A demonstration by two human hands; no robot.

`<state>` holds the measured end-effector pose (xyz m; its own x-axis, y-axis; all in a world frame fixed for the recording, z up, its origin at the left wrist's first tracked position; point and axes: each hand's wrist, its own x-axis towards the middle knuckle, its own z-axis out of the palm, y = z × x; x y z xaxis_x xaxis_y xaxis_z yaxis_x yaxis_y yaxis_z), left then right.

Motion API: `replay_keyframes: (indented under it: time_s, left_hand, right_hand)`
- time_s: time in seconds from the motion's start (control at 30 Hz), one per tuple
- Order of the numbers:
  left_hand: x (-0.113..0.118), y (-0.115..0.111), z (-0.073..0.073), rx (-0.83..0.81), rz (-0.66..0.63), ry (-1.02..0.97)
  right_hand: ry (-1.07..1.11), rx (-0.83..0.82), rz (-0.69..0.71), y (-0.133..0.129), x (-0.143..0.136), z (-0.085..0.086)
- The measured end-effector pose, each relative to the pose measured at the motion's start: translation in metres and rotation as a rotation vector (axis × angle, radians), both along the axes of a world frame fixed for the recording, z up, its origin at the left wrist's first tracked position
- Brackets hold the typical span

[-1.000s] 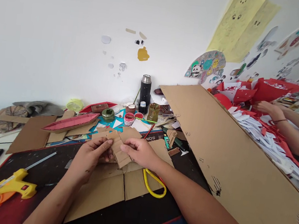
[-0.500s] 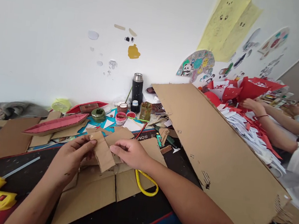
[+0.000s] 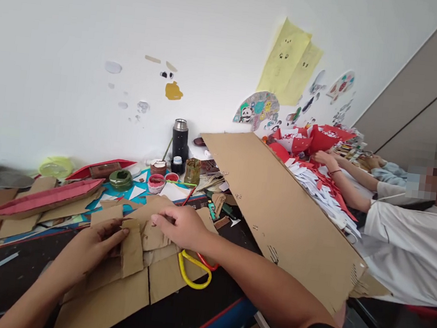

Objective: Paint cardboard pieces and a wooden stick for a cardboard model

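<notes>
My left hand (image 3: 92, 249) is closed around a small folded piece of cardboard (image 3: 132, 251), pinching its upper left side between thumb and fingers. Just right of that piece is my right hand (image 3: 182, 226), its thumb and forefinger drawn together and the other fingers curled. Whether anything small is in that pinch is hidden. Larger flat cardboard sheets (image 3: 107, 306) lie beneath both hands, with a dark gap between two of them. Scissors with yellow and red handles (image 3: 195, 273) rest under my right wrist, their blades out of sight.
A big cardboard panel (image 3: 272, 207) slants across the right side. Paint jars (image 3: 121, 180) and a black thermos (image 3: 180, 141) stand near the wall. A pink-lined cardboard boat (image 3: 49, 197) lies left. Beyond the panel, a person (image 3: 402, 243) works by white paper strips (image 3: 318, 188).
The view has swung right, bringing more of the other person in and most of the yellow glue gun out. My right hand has come away from the folded cardboard piece, which now hangs more upright.
</notes>
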<state>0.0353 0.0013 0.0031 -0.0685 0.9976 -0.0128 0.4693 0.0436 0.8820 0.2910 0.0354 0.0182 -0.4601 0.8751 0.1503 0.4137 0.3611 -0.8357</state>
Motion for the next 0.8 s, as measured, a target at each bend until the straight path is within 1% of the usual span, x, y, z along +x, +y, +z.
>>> replay_keyframes:
  time_s: [0.1,0.17,0.3,0.4,0.5,0.57,0.67,0.8]
  left_hand:
    - [-0.006,0.003,-0.010,-0.028,-0.017,0.051]
    - [-0.007,0.004,-0.012,-0.023,-0.031,0.087]
    - [-0.004,0.005,-0.011,0.026,-0.033,0.182]
    - [-0.002,0.005,-0.008,0.036,-0.032,0.234]
    - [-0.002,0.005,-0.009,0.030,-0.024,0.264]
    - [-0.003,0.005,-0.013,0.035,-0.028,0.279]
    - [-0.006,0.006,-0.021,0.089,-0.027,0.305]
    - [-0.010,0.008,-0.035,0.144,-0.011,0.337]
  right_hand:
    - [-0.207,0.104,-0.079,0.010,0.024,0.013]
    - [-0.376,0.152,-0.116,0.021,0.041,0.024]
    - [-0.826,0.252,-0.171,0.044,0.070,0.045]
    - [-0.932,0.248,-0.210,0.063,0.084,0.056]
    - [-1.016,0.235,-0.227,0.082,0.092,0.061]
    - [-1.062,0.227,-0.217,0.093,0.093,0.061]
    - [-1.120,0.213,-0.187,0.105,0.090,0.060]
    - [-1.184,0.190,-0.155,0.114,0.080,0.052]
